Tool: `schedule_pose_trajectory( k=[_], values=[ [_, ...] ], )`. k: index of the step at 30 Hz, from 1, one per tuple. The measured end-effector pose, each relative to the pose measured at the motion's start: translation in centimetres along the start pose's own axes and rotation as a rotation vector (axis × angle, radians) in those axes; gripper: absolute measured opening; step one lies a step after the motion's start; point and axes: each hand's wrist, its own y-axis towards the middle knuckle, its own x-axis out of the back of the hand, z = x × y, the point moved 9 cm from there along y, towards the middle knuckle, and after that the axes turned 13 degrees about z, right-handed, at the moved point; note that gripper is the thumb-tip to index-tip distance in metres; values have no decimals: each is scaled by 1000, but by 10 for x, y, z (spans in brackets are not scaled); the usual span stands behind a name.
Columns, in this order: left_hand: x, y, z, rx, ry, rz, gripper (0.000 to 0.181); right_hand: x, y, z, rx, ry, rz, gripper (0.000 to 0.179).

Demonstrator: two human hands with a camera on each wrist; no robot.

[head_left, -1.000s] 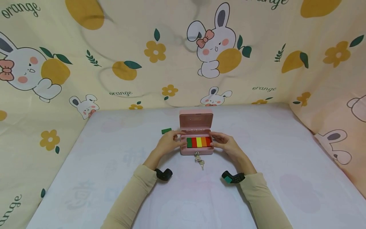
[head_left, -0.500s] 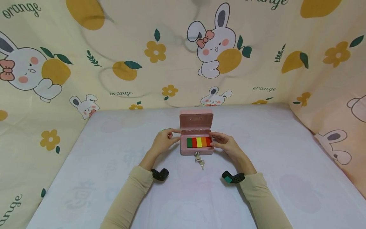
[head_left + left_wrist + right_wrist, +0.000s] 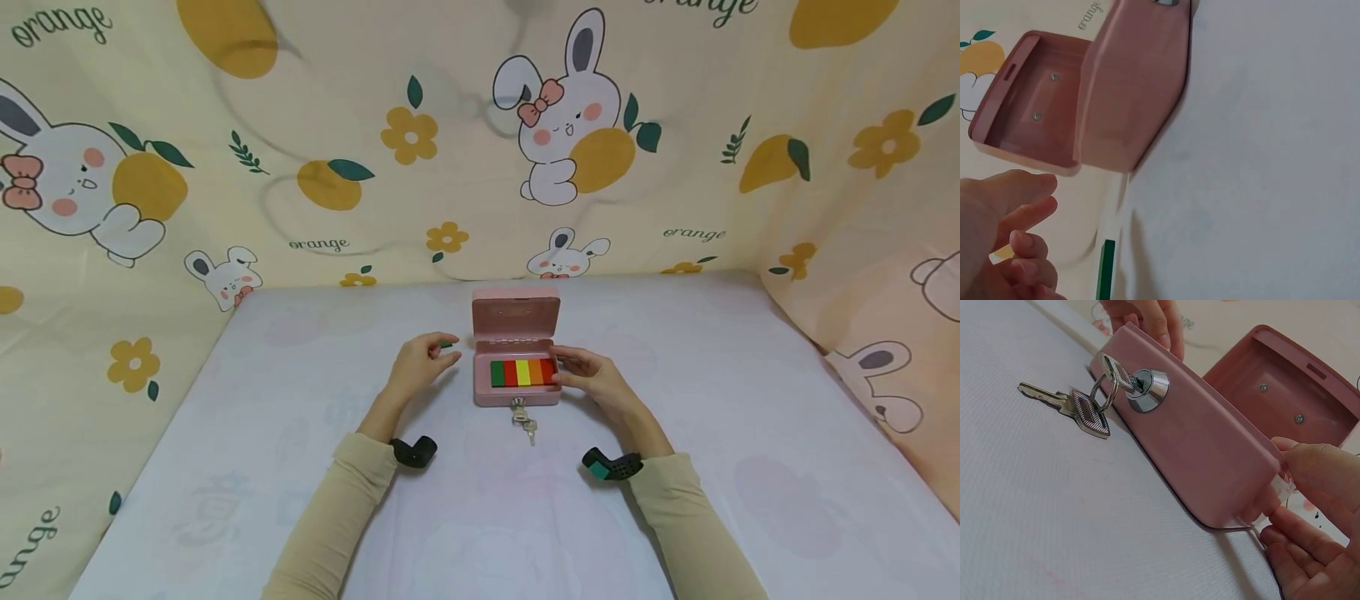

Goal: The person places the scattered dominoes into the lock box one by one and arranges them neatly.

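A small pink metal cash box [image 3: 517,398] stands with its lid [image 3: 516,318] raised. Coloured blocks [image 3: 522,372] in green, red, yellow and orange lie side by side inside it. Thumb and fingers of my right hand [image 3: 600,383] hold the box's right end; the right wrist view has the thumb at the rim and fingers against the outer side. Left of the box and apart from it is my left hand [image 3: 416,364], its thumb and fingers spread with nothing between them. A loose green block [image 3: 1105,269] lies on the table beyond the left fingers, partly hidden in the head view.
A key [image 3: 1116,372] sits in the lock [image 3: 1150,394] on the box's front, and a second key [image 3: 1088,415] hangs from its ring onto the white tabletop [image 3: 510,517]. Patterned cloth [image 3: 450,192] encloses the table at the back and sides.
My left hand has let go of the box's left side and moved left toward the loose green block. The right hand and the box have stayed in place.
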Motion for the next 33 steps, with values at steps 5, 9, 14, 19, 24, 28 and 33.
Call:
schedule_pose_trajectory(
  k=[5, 9, 14, 19, 24, 28, 33],
  values=[
    [2, 0, 8, 28, -19, -2, 30, 0, -1, 0, -3, 11, 0, 62],
    [3, 1, 14, 33, -34, -8, 29, -1, 0, -1, -28, 33, 6, 59],
    [4, 2, 20, 58, -45, -17, 28, 0, 1, -1, -29, 29, 10, 56],
    [6, 4, 27, 89, -39, -27, 30, 0, 1, -1, -27, 27, 11, 57],
    [8, 6, 31, 103, -36, -35, 30, 0, 1, -1, -28, 31, 10, 57],
    [8, 8, 36, 116, -40, -34, 31, -1, 0, -1, -35, 25, 7, 58],
    [11, 8, 41, 140, -52, -44, 33, -1, -1, 0, -43, 22, 7, 58]
  ],
)
